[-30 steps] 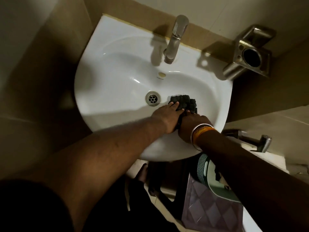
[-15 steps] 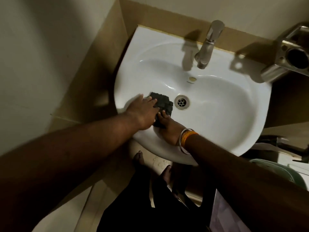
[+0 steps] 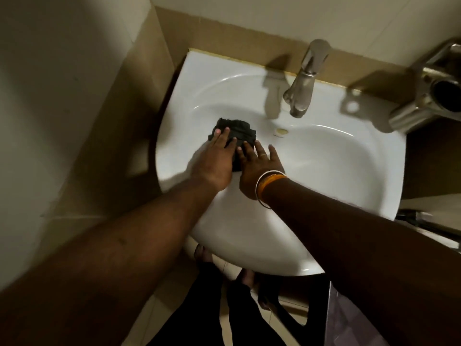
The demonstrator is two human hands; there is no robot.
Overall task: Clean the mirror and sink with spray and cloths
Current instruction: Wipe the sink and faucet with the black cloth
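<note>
Head view: I judge the sink-wiping step is in hand; next move calls for sweeping the rest of the sink [image 3: 324,186] bowl. My left hand [image 3: 217,163] and right hand [image 3: 259,168], fingers straight, lie flat and press the black cloth [image 3: 237,131], bunched beneath their fingertips against the bowl's left wall.

Both forearms are bare, no sleeves in sight. On the right wrist, centre of the frame, sit an orange band [image 3: 270,182] and a thin pale bangle [image 3: 262,193]. A ring [image 3: 263,154] circles a finger of the right hand [image 3: 257,168]. Bottom centre: dark trousers [image 3: 217,308] and bare feet [image 3: 203,253].
</note>
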